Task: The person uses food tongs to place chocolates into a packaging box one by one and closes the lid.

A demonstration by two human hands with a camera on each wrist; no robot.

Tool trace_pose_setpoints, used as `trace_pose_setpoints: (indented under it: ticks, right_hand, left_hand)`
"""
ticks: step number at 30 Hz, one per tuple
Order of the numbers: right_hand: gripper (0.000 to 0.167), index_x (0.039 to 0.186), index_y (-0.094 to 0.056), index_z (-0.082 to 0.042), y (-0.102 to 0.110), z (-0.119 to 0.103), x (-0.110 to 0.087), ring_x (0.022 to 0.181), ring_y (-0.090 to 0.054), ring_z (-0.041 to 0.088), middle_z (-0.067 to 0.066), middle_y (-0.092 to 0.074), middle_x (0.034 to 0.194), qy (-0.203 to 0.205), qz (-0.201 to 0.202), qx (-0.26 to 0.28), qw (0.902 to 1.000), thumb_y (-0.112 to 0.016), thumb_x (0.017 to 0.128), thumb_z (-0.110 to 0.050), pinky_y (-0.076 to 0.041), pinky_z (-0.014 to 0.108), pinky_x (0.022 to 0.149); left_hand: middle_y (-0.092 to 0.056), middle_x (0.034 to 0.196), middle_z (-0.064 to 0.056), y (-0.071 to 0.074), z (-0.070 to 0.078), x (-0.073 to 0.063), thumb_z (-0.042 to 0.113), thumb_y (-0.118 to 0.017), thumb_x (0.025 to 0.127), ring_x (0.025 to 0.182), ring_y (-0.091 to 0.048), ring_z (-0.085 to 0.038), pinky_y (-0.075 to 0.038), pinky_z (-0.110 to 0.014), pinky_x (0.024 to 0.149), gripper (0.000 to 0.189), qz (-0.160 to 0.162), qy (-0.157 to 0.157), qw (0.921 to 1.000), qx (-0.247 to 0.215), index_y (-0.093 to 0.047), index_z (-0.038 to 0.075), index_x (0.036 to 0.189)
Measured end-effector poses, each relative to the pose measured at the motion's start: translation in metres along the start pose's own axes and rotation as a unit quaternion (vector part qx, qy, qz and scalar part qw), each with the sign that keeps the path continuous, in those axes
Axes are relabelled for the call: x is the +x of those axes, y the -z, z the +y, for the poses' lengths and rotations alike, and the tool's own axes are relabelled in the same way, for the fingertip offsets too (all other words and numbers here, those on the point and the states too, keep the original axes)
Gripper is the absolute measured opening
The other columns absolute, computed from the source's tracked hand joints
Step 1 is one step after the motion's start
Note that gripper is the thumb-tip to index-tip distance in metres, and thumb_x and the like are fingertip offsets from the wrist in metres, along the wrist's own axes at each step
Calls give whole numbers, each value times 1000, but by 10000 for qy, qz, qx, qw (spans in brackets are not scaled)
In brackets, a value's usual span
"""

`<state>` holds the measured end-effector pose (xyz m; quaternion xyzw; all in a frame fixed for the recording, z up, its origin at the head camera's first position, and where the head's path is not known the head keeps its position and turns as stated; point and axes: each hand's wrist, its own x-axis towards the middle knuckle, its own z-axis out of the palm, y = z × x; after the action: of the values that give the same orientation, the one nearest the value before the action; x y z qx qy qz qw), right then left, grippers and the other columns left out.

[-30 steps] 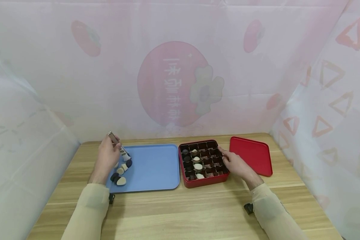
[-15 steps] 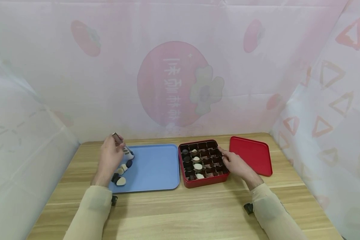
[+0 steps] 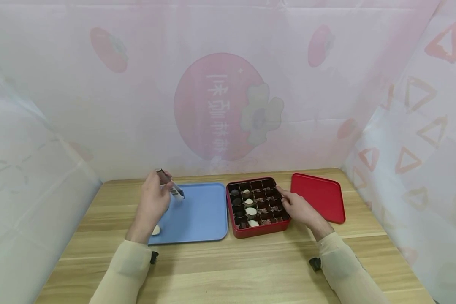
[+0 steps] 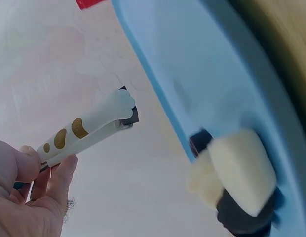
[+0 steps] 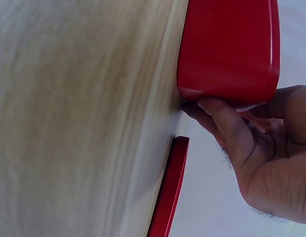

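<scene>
You are in a screened-off, booth-like workspace: pale sheets (image 3: 224, 84) with faded prints rise at ten, twelve and two o'clock, walling in your wood-grain counter (image 3: 220, 274).

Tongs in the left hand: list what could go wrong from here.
The dark piece sits at the tips of the tongs, so it could slip out. If lowered into the box, the tongs might knock the white pieces there. The right hand touches the box's right side; a push could shift it against the tray.
</scene>
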<state>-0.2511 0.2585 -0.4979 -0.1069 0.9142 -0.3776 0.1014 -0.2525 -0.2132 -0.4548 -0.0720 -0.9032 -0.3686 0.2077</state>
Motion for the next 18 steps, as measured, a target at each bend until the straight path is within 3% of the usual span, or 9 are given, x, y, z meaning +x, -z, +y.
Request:
trace_pose_setpoints:
  ticks: [7,9,10,12,14,16,18]
  right_hand:
    - [61,181,-37,-2,1,-1,0,58,-28,9,6,-55,84,-36,-63,105,9999,-48,121,-5,-31,21,53]
    - [61,180,-38,-1,1,-2,-1,57,-27,9,20,-68,98,-14,-52,127,9999,-49,121,-4,-31,21,53]
    - [60,180,-38,0,1,-3,-1,57,-27,9,29,-74,113,-5,-49,145,9999,-49,121,-4,-32,21,53]
    - [60,179,-38,1,2,-5,-2,56,-27,8,39,-70,150,10,-57,170,9998,-49,120,-4,-32,21,53]
    - [60,179,-38,1,3,-5,-3,56,-27,9,37,-54,173,32,-59,181,9998,-49,120,-4,-32,22,53]
    - [60,179,-39,2,3,-6,-3,56,-26,9,35,-46,178,53,-51,183,9998,-49,120,-3,-32,22,53]
    - [60,178,-39,3,3,-5,-3,56,-27,8,39,-55,171,124,-17,145,9998,-50,119,-3,-31,22,53]
  left_hand:
    - [-71,124,-25,-10,21,-6,-8,-69,112,123,-76,-49,-67,-64,103,17,-45,-181,9997,-161,-65,-5,128]
    - [-71,126,-25,-12,27,-8,-7,-68,113,126,-76,-49,-68,-65,105,17,-121,-205,9996,-181,-64,-5,130]
    - [-71,126,-25,-13,30,-8,-7,-67,113,128,-76,-49,-68,-65,105,18,-148,-224,9994,-205,-64,-5,131]
    - [-71,127,-24,-15,35,-9,-6,-67,114,127,-76,-48,-68,-63,103,18,-208,-232,9993,-212,-63,-4,132]
    - [-72,127,-22,-17,41,-10,-5,-68,115,126,-77,-46,-69,-62,102,18,-245,-249,9992,-189,-63,-3,132]
    - [-72,127,-21,-21,47,-11,-4,-68,114,126,-77,-45,-69,-61,103,17,-270,-265,9991,-211,-64,-1,130]
    - [-71,128,-19,-23,53,-12,-3,-69,114,126,-77,-43,-69,-60,103,16,-294,-300,9989,-215,-64,0,129]
